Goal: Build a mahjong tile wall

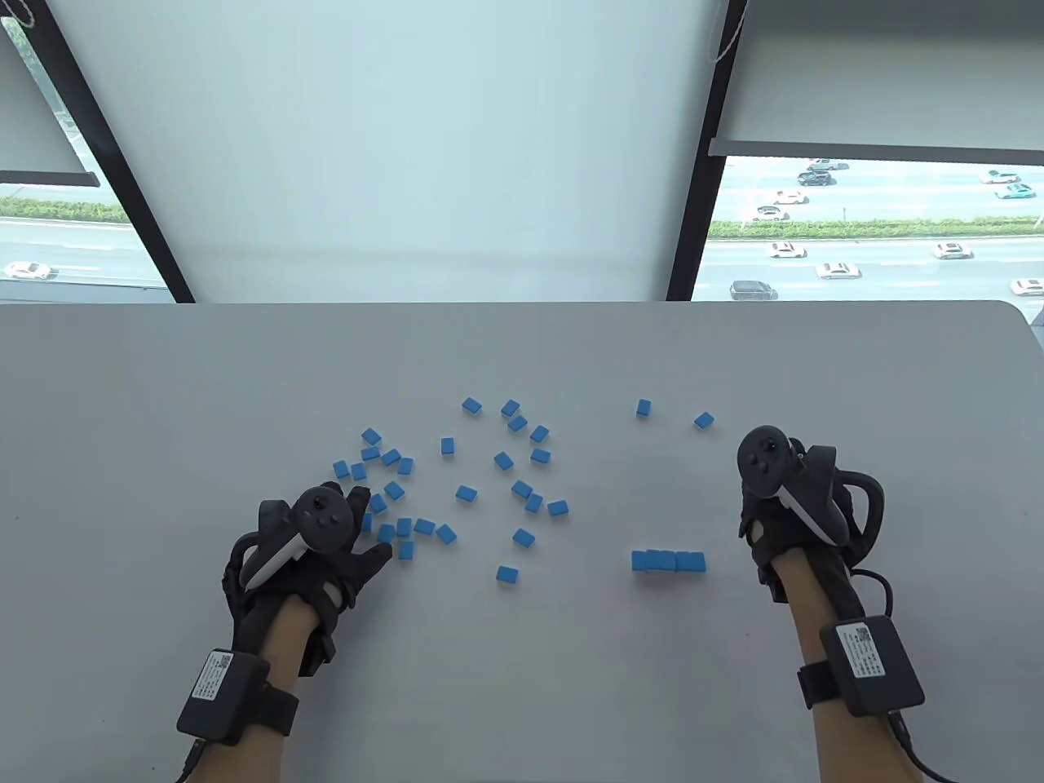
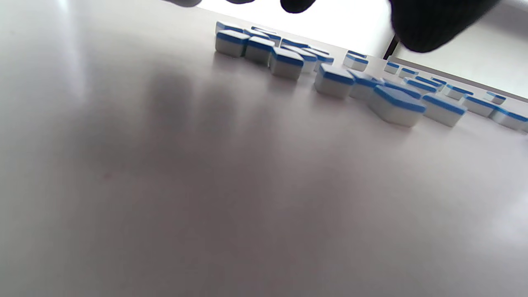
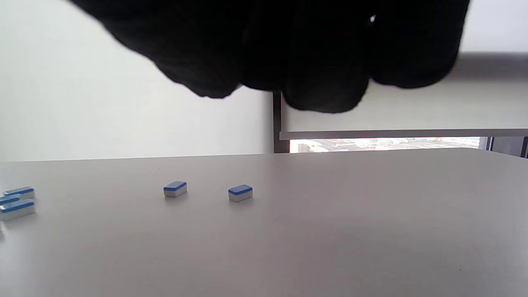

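table view: pale surface carrying a scatter of blue tiles, mostly left of centre, backs up. short row of tiles already lined up edge to edge, near the right hand. two stray tiles off beyond that hand, well apart from the scatter. left hand low at the near-left edge of the scatter, fingers spread and fairly straight, nothing gripped as far as can be seen. right hand raised beside the row, apart from it, fingers hidden under the tracker.

left wrist view: fingertips hanging in from the top, above the nearest tiles without touching any. blue tops over white bodies, several crowded together, one nearest tile turned at an angle to its neighbours.

right wrist view: dark glove filling the top, fingers bunched downward, nothing visible between them; cannot tell for sure whether closed or just relaxed. two loose tiles ahead on bare surface, a few more at the left edge.

risks, as a judgement: crowded tiles likely to get knocked or dragged when picking one out, from spread fingers brushing neighbours. finished row easily nudged out of line by the right hand passing close. small smooth tiles prone to slipping from gloved fingertips, landing face up or askew.
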Demonstrator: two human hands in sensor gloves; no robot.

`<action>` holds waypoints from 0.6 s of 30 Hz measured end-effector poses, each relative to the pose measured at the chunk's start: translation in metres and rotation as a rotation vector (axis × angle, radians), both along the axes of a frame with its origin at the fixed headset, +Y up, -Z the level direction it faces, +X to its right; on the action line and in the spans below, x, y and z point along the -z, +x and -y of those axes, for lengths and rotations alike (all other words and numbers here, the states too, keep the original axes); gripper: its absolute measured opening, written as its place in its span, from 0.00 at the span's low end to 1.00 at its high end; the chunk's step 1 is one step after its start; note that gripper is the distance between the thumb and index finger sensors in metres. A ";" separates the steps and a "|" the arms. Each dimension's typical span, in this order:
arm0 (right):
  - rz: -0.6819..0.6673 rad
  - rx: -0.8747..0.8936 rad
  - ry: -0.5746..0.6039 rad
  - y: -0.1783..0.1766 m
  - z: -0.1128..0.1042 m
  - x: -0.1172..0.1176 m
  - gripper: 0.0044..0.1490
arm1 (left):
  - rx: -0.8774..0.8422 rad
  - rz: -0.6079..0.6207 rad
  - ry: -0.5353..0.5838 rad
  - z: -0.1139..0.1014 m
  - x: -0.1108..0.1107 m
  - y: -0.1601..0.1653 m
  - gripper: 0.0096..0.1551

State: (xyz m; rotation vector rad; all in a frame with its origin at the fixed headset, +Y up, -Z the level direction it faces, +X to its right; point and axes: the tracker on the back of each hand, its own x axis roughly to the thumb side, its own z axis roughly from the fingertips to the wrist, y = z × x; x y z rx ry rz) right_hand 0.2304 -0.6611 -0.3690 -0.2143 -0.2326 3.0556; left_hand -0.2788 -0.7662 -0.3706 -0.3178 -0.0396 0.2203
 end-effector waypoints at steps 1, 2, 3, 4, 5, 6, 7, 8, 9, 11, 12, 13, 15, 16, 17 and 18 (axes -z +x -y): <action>-0.017 0.010 0.003 -0.004 0.000 -0.009 0.37 | 0.000 0.003 -0.001 0.000 0.000 0.001 0.52; -0.032 0.016 0.006 -0.007 0.001 -0.015 0.37 | 0.000 0.005 -0.001 0.000 0.000 0.001 0.52; -0.055 0.025 0.011 -0.011 0.004 -0.024 0.37 | 0.000 0.008 -0.001 0.000 -0.001 0.002 0.52; -0.061 0.030 0.011 -0.012 0.006 -0.026 0.37 | 0.000 0.009 -0.001 0.000 -0.001 0.002 0.52; -0.072 0.039 0.013 -0.014 0.011 -0.032 0.37 | 0.001 0.012 0.000 -0.001 -0.001 0.003 0.52; -0.079 0.044 0.014 -0.016 0.015 -0.035 0.37 | 0.001 0.014 0.000 0.000 -0.001 0.004 0.52; -0.090 0.047 0.009 -0.018 0.021 -0.038 0.37 | 0.002 0.015 0.000 0.000 -0.001 0.004 0.52; -0.101 0.049 -0.005 -0.020 0.028 -0.039 0.37 | 0.003 0.017 0.000 0.000 -0.002 0.004 0.52; -0.110 0.051 -0.022 -0.021 0.034 -0.039 0.37 | 0.004 0.018 -0.002 0.000 -0.002 0.005 0.52; -0.148 0.044 -0.087 -0.026 0.045 -0.037 0.37 | 0.006 0.019 -0.007 0.001 -0.003 0.006 0.52; -0.161 0.033 -0.102 -0.029 0.050 -0.035 0.37 | 0.008 0.019 -0.008 0.002 -0.003 0.006 0.52; -0.165 0.023 -0.111 -0.031 0.054 -0.034 0.37 | 0.011 0.019 -0.009 0.002 -0.003 0.006 0.52; -0.175 -0.016 -0.174 -0.036 0.064 -0.031 0.37 | 0.016 0.019 -0.010 0.001 -0.003 0.007 0.52; -0.176 -0.022 -0.187 -0.037 0.067 -0.031 0.36 | 0.017 0.019 -0.010 0.001 -0.003 0.007 0.52; -0.177 -0.029 -0.197 -0.039 0.070 -0.030 0.36 | 0.018 0.018 -0.010 0.001 -0.004 0.008 0.52; -0.175 -0.038 -0.212 -0.039 0.072 -0.029 0.36 | 0.019 0.017 -0.010 0.001 -0.004 0.008 0.52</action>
